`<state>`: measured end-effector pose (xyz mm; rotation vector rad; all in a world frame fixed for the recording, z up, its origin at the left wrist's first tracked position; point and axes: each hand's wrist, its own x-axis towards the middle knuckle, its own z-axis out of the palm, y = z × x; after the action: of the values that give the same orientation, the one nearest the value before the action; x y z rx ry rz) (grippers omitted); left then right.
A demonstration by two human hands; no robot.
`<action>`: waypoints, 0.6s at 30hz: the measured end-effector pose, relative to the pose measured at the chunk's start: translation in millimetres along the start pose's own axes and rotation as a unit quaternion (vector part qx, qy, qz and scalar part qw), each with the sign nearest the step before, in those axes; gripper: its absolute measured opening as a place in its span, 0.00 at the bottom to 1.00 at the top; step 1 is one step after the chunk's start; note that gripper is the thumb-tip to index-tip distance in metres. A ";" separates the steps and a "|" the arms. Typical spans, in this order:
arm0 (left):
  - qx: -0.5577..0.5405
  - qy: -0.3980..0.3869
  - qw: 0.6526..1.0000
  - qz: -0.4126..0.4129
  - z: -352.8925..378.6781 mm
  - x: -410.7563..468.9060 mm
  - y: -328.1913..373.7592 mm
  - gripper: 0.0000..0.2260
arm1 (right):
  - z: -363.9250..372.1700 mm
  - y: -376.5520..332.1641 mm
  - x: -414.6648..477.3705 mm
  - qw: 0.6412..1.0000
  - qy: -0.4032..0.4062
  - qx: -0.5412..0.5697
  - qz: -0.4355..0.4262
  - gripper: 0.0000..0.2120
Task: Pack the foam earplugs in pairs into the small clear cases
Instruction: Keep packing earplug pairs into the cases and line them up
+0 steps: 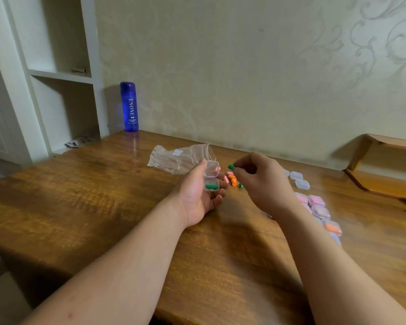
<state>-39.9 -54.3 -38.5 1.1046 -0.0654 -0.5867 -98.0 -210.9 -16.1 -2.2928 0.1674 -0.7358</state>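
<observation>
My left hand (201, 195) lies palm up above the wooden table (103, 184) and holds a small clear case (212, 177) with its lid swung open. One green earplug (211, 186) lies in the case's lower half. My right hand (260, 181) pinches a second green earplug (231, 167) between thumb and forefinger, just right of the case. Loose pink, orange and green earplugs (232, 180) lie on the table between my hands.
Filled pink and orange cases (317, 207) form a row under my right forearm, with empty clear cases (299, 180) behind them. A crumpled plastic bag (174, 158) lies behind my left hand. A blue bottle (129, 106) stands at the wall. A wooden tray (384, 165) sits far right.
</observation>
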 end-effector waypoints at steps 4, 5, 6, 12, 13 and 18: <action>0.004 -0.021 1.000 0.011 -6.5 5.0 0.8 0.27 | 12.6 -13.3 -4.6 0.996 -0.043 -0.024 -0.072 0.04; 0.008 -0.027 1.000 0.012 -7.1 5.7 0.7 0.27 | 16.7 -13.8 -5.6 0.995 -0.050 -0.031 -0.080 0.05; 0.011 -0.033 0.999 0.012 -7.3 5.9 0.3 0.27 | 19.9 -13.1 -6.4 0.994 -0.054 -0.039 -0.084 0.05; 0.016 -0.038 0.999 0.008 -7.7 4.9 -0.7 0.27 | 26.1 -8.6 -6.5 0.993 -0.056 -0.058 -0.083 0.06; 0.017 -0.038 0.999 0.008 -8.5 5.3 -0.9 0.28 | 27.0 -9.2 -6.7 0.993 -0.057 -0.059 -0.085 0.06; 0.017 -0.043 0.999 0.004 -8.5 5.7 -0.9 0.28 | 27.2 -8.2 -7.2 0.993 -0.056 -0.058 -0.087 0.07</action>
<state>-32.6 -50.4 -44.5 1.1110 -0.1543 -0.6275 -89.7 -186.4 -29.9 -2.4766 -0.0437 -0.6971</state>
